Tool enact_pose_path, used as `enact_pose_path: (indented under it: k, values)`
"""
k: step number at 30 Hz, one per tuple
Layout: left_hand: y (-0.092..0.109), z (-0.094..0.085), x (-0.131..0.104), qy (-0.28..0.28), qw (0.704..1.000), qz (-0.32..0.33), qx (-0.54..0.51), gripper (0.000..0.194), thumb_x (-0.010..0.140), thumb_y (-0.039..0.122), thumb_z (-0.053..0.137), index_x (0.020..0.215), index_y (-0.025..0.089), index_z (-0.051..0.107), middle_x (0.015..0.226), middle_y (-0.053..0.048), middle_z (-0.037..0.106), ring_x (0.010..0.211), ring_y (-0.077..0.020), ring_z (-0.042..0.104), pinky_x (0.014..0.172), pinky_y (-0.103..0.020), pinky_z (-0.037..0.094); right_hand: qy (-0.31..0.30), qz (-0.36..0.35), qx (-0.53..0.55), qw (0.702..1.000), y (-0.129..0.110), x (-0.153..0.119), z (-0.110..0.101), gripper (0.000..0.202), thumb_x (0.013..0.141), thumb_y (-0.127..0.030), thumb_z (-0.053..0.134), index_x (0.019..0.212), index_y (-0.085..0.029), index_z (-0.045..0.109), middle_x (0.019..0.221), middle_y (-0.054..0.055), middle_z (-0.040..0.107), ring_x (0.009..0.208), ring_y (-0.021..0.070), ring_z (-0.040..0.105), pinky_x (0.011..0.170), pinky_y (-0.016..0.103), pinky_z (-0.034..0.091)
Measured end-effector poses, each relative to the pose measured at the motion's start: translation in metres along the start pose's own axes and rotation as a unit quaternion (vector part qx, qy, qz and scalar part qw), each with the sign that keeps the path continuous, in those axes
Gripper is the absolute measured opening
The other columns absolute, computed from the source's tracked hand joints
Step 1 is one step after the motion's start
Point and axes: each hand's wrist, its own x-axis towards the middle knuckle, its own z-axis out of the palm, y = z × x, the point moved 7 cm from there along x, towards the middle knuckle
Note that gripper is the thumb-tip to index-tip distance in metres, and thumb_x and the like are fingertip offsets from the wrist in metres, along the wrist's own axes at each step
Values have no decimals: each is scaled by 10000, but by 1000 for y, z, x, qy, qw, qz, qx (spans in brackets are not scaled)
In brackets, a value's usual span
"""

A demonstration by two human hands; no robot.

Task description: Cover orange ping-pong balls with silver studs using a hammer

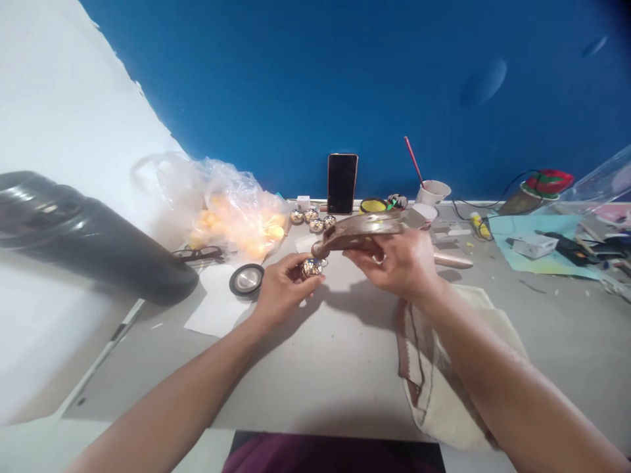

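My left hand [286, 287] pinches a small ball [312, 267] covered in shiny silver, gold and blue pieces, just above the table. My right hand [401, 263] is wrapped round a brownish-grey tool shaped like a glue gun [365, 226]. Its rounded tip points left and down, right at the top of the ball; whether they touch, I cannot tell. Part of the tool is hidden by the fingers. Beyond my hands stand several similar shiny balls [317, 225]. Left of my left hand lies a round black-rimmed lid [246, 280] on white paper [211, 309].
A big dark bottle [93, 236] looms at left, near a plastic bag of orange-yellow things [236, 217]. A phone [342, 184] leans on the blue wall. A white cup [434, 192] stands right of it. A cloth [453, 368] lies under my right forearm; a cluttered teal sheet [537, 243] lies beyond.
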Motion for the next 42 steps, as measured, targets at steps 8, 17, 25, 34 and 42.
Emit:
enact_pose_path:
  k: [8, 17, 25, 34, 42]
  values:
    - [-7, -2, 2, 0, 1000, -29, 7, 408, 669, 318, 818, 1030, 140, 754, 586, 13, 658, 480, -142, 588, 482, -260, 508, -60, -20, -5, 998, -1, -2, 21, 431, 901, -575, 562, 866, -185, 745, 710, 73, 721, 643, 206, 616, 601, 305, 343]
    - [4, 3, -5, -39, 999, 2, -25, 409, 698, 306, 804, 1082, 211, 698, 789, 1, 666, 646, -148, 619, 602, -264, 527, -101, 175, -64, 977, 61, 2, 44, 218, 845, -405, 639, 941, -226, 718, 916, 73, 749, 810, 244, 653, 624, 302, 357]
    - [0, 17, -8, -116, 963, -64, -233, 276, 738, 192, 725, 1004, 187, 650, 927, -26, 658, 658, -95, 570, 604, -232, 452, -229, 144, -37, 962, 69, -4, 76, 170, 839, -266, 647, 973, -192, 720, 1016, 108, 723, 939, 252, 652, 712, 307, 419]
    - [11, 8, -5, -51, 973, -57, -217, 290, 812, 395, 763, 975, 169, 683, 896, -48, 679, 652, -117, 608, 587, -253, 486, 9, 156, 321, 934, 39, 4, 43, 246, 947, -382, 586, 967, -174, 716, 1018, 110, 729, 993, 251, 662, 923, 387, 505]
    - [70, 51, -27, 2, 959, 277, 57, 558, 1006, 464, 501, 1509, 223, 491, 1608, -152, 439, 1525, -355, 338, 1233, -583, 308, -21, 333, 766, 549, -38, 12, 70, 661, 887, -770, 531, 1233, -232, 698, 1243, 104, 730, 1207, 298, 652, 1032, 452, 508]
